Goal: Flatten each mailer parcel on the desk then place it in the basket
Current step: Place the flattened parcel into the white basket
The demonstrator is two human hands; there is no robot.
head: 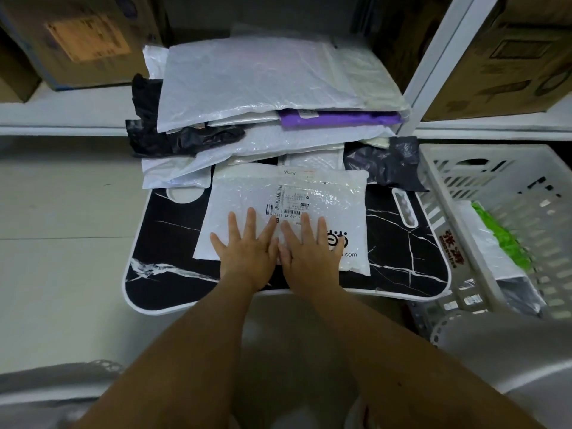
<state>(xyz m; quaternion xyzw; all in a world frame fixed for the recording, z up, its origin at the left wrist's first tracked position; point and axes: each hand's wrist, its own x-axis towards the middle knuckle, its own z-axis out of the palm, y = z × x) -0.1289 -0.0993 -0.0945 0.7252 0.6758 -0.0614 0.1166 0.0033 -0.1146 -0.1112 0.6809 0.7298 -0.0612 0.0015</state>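
Shipping label [286, 201] print too small; hands cover mailer [309, 193] logo; basket [495, 168] cropped right.

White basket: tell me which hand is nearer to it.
Right. The right hand presses flat on the bubble mailer, on the side toward the white basket. The left hand presses beside it, farther from the basket. Neither touches it.

white mailer [247, 196], black marbled desk [402, 243]

I'm pressing my left hand [246, 246] and right hand [309, 252] side by side on a mailer [325, 205] lying on the desk [399, 243]; a pile of parcels [263, 88] is sitting behind it, the basket [507, 193] standing to the right.
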